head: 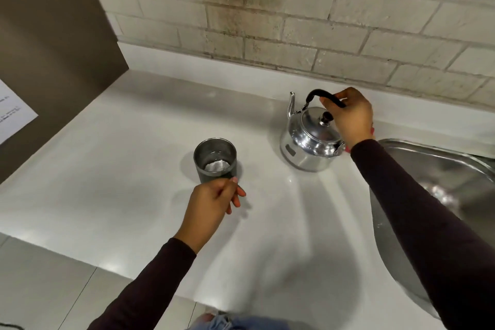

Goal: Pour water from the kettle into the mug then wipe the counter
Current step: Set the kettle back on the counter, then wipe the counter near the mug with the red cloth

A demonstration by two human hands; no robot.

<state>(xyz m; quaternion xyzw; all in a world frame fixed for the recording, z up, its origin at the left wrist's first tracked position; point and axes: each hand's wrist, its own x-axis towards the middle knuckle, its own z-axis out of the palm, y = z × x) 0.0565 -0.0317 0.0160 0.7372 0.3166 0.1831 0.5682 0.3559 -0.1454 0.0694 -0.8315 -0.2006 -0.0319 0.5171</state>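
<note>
A shiny steel kettle (310, 142) with a black knob and black handle stands upright on the white counter (134, 155), spout pointing left. My right hand (351, 115) grips the kettle's handle from the right. A dark grey mug (214, 159) stands to the kettle's left, with water glinting at its bottom. My left hand (211, 206) hovers just in front of the mug with its fingers loosely curled, thumb tip near the mug's wall; I cannot tell whether it touches. A bit of pink-red thing (372, 131) peeks out behind my right wrist.
A steel sink (428, 169) is set into the counter at the right. A white brick wall (294, 21) runs along the back. A brown panel (53, 48) with a paper sheet (13, 112) bounds the left side.
</note>
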